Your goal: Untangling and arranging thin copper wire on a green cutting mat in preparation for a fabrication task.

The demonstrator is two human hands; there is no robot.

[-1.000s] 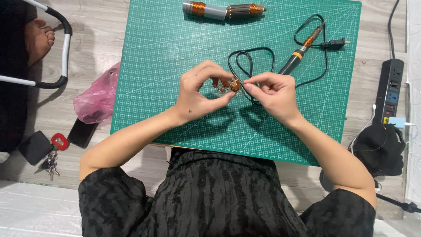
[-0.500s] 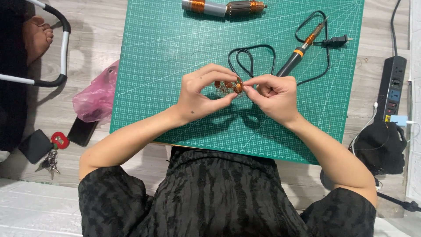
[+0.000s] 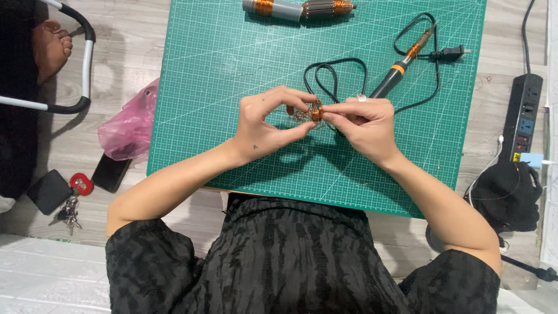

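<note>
Above a green cutting mat (image 3: 232, 81), my left hand (image 3: 264, 125) and my right hand (image 3: 363, 125) meet fingertip to fingertip. Both pinch a small tangle of copper wire (image 3: 314, 111) between thumbs and forefingers. Loose thin strands stick out on the left of the tangle. Just beyond my right hand lies a soldering iron (image 3: 401, 64) with a black and orange handle, its black cord (image 3: 337, 75) looped on the mat. At the mat's far edge rests a motor rotor with copper windings (image 3: 299, 8).
A pink plastic bag (image 3: 128, 131), a dark phone (image 3: 110, 172), a black pouch and keys (image 3: 67, 203) lie on the floor at left. A black power strip (image 3: 524, 116) and black cloth (image 3: 505, 195) sit at right. Another person's foot (image 3: 51, 46) is at upper left.
My hands have stayed together on the wire tangle, with only small finger shifts. The camera view has drifted slightly.
</note>
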